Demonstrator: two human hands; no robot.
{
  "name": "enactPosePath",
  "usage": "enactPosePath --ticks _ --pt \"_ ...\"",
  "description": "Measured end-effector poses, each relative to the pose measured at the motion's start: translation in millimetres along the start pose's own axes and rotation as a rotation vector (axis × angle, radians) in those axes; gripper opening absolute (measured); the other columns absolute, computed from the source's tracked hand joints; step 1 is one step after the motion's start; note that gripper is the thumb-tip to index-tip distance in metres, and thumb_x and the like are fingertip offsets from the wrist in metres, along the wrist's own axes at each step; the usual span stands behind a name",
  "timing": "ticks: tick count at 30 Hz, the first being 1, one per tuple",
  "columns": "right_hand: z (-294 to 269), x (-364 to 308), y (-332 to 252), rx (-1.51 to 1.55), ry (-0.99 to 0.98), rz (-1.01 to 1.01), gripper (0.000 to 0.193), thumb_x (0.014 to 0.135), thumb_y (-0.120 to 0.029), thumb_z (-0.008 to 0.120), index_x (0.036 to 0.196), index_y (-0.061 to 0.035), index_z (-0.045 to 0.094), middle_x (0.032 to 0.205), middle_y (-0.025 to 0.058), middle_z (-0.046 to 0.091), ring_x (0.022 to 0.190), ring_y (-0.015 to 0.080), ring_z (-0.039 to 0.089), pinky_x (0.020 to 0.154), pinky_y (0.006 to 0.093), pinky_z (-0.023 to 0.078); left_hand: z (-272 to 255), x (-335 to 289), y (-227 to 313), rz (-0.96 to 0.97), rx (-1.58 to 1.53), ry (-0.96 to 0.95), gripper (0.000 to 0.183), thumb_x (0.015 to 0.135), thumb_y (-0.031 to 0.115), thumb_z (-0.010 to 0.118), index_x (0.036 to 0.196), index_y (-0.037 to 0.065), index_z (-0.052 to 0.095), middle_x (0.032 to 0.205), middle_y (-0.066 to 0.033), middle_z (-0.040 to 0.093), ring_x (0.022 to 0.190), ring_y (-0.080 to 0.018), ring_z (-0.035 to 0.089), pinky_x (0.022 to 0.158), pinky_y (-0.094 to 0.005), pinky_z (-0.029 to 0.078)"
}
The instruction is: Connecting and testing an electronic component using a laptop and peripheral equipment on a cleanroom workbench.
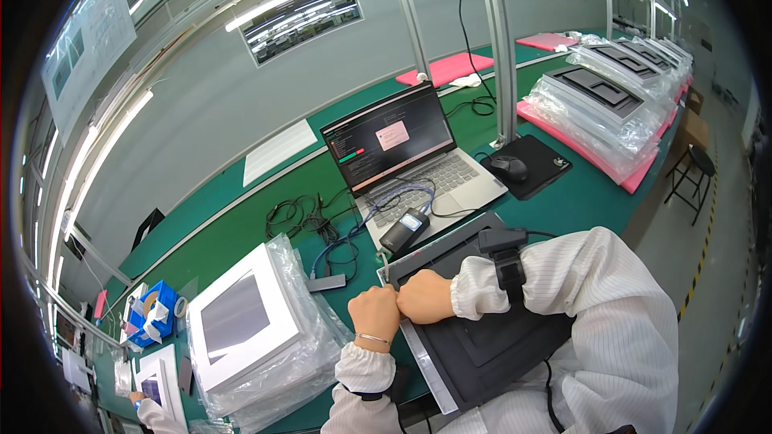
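A flat black panel with a raised rectangular frame and silvery edges lies in front of me, partly under my right forearm. My left hand, with a bracelet at its wrist, is closed at the panel's left edge. Against it, my right hand is closed too, knuckles up, over the same edge. The fingertips of both hands are hidden, so what they grip cannot be made out. Just beyond the hands stands a small light-coloured piece at the panel's corner.
An open laptop carries a black box-shaped adapter and cables. Right of it is a mouse on a black pad. White framed screens in plastic are stacked left. Another person's hand is at lower left; wrapped panels stand far right.
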State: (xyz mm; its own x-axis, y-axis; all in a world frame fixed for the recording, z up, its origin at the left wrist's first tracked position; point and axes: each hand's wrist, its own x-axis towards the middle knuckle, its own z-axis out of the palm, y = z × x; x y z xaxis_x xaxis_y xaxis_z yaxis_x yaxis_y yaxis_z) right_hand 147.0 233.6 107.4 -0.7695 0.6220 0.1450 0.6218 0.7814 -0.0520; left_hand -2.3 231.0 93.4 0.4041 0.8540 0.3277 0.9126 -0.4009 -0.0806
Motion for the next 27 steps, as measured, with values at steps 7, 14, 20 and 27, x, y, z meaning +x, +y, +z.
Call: enactPosePath --ticks 7,14,20,27 --pt "-3.3 -0.3 -0.4 0.026 0.002 0.008 0.016 0.071 -0.018 0.061 0.067 -0.0043 0.067 0.066 0.0156 0.065 0.06 0.031 0.066 0.051 0.0413 0.051 0.4 1.6 -1.1 0.013 -0.011 0.0 0.009 0.075 0.021 0.062 0.074 0.012 0.062 0.067 -0.0086 0.064 0.062 -0.0276 0.065 0.051 -0.0378 0.048" --pt "-1.5 -1.0 0.0 0.048 0.002 0.02 0.016 0.072 -0.018 0.061 0.068 -0.0037 0.067 0.066 0.0154 0.065 0.06 0.0311 0.066 0.051 0.0414 0.051 2.6 3.9 -3.3 0.015 -0.057 -0.015 0.011 0.077 0.022 0.059 0.076 0.011 0.061 0.067 -0.0091 0.064 0.061 -0.0286 0.065 0.051 -0.0392 0.048" --pt "-7.0 -1.4 -2.0 0.056 -0.019 0.012 0.016 0.073 -0.018 0.06 0.068 -0.0034 0.066 0.066 0.0153 0.065 0.06 0.0318 0.065 0.052 0.0414 0.051 5.0 3.8 -5.2 0.017 -0.064 -0.001 0.008 0.074 0.018 0.061 0.071 0.01 0.061 0.066 -0.0101 0.064 0.061 -0.0276 0.066 0.05 -0.0378 0.048" --pt "-3.6 -6.4 -1.8 0.029 -0.006 0.028 0.015 0.075 -0.014 0.057 0.075 -0.002 0.067 0.069 0.0139 0.067 0.063 0.0289 0.067 0.053 0.04 0.052 6.1 8.9 -14.0 0.029 -0.097 0.04 0.008 0.073 0.019 0.061 0.072 0.012 0.063 0.067 -0.0078 0.063 0.06 -0.0272 0.064 0.049 -0.0381 0.047"
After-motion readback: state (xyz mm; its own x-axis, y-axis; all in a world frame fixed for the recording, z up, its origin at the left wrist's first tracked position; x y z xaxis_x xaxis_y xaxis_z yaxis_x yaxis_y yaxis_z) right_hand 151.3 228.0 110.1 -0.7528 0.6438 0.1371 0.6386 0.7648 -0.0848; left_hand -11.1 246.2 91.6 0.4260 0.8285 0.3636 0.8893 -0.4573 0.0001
